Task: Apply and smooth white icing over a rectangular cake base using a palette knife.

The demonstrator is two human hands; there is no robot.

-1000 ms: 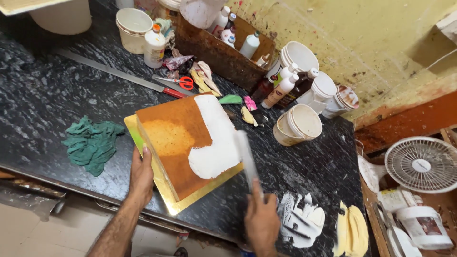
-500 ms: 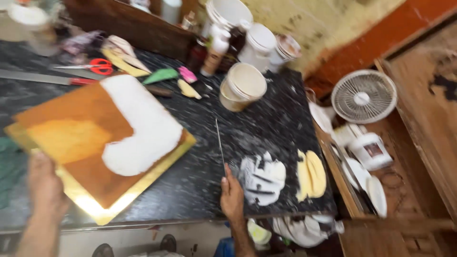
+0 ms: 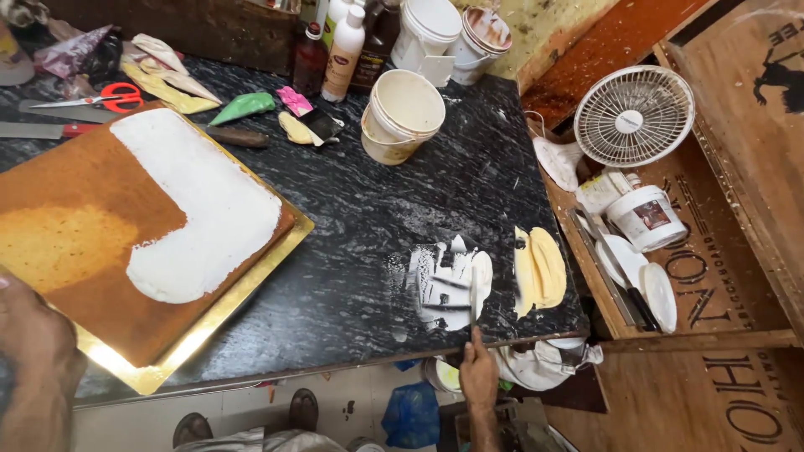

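Black counter (image 3: pixel 352 209): 1 cake (image 3: pixel 100 234), 1 spatula (image 3: pixel 473 301).

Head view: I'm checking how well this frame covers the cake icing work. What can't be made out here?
- Left hand: cut off by the left edge at the cake board; its grip is unclear.
- Cake: its left part runs out of frame.
- Spatula: thin blade over the white cream smear; cream on it cannot be told.
- Right hand: seen from behind, fingers hidden.
- Stacked tubs: contents not visible.
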